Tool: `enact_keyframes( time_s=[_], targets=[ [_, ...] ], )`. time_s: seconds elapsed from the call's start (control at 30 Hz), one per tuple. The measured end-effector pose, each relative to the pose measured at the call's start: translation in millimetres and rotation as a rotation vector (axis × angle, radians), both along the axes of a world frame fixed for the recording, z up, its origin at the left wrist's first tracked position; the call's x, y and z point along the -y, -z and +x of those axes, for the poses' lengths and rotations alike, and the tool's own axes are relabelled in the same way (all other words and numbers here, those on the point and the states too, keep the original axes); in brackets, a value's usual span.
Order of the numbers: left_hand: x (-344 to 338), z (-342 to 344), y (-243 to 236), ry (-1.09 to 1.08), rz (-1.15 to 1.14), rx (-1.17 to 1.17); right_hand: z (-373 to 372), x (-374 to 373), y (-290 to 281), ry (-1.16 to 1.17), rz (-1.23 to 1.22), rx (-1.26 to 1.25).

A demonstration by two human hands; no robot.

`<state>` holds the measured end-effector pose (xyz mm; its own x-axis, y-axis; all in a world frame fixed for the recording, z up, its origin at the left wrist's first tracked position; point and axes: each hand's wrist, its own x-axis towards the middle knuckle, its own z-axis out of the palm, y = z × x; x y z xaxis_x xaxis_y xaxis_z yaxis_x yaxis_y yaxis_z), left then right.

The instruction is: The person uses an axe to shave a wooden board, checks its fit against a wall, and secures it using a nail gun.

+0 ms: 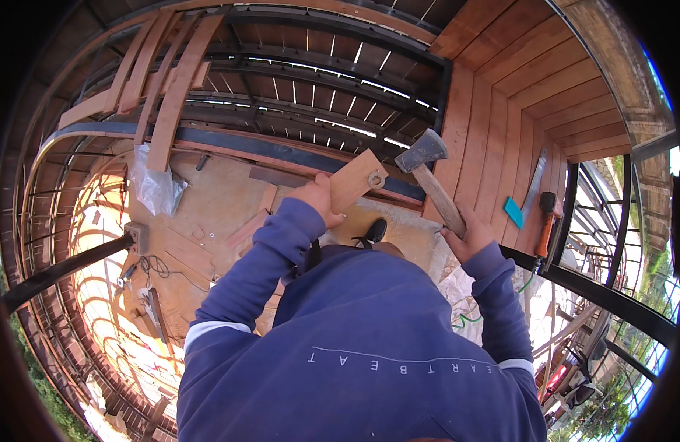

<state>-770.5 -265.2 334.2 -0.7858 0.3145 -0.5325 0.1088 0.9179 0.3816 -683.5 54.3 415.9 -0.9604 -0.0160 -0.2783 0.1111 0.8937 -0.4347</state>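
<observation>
My left hand (316, 199) is closed on a short flat wooden board (352, 179), held at a tilt in front of my body, with a small round grey ring-like piece (376, 179) at its far end. My right hand (465, 234) grips the wooden handle of a hatchet (436, 193). Its dark, worn metal head (419, 151) is raised just right of that end of the board; whether they touch I cannot tell. My shoe (377, 228) shows below the board on the floor.
Wooden planks (484, 147) line the bench at right, bearing a teal tool (513, 212), a long metal blade (531, 184) and an orange-handled tool (549, 225). Loose boards (170, 110) and a plastic bag (152, 180) are at upper left. Cables (159, 269), tools and offcuts litter the floor.
</observation>
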Motion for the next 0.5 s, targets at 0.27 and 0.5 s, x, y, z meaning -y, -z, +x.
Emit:
enact_keyframes(
  time_s=[0.27, 0.5],
  targets=[
    [0, 3, 0, -0.031, 0.037, -0.033, -48, 15, -34, -0.228, 0.097, 0.221],
    [-1, 2, 11, -0.010, -0.003, -0.006, -53, 5, -23, -0.165, 0.021, 0.166]
  ],
)
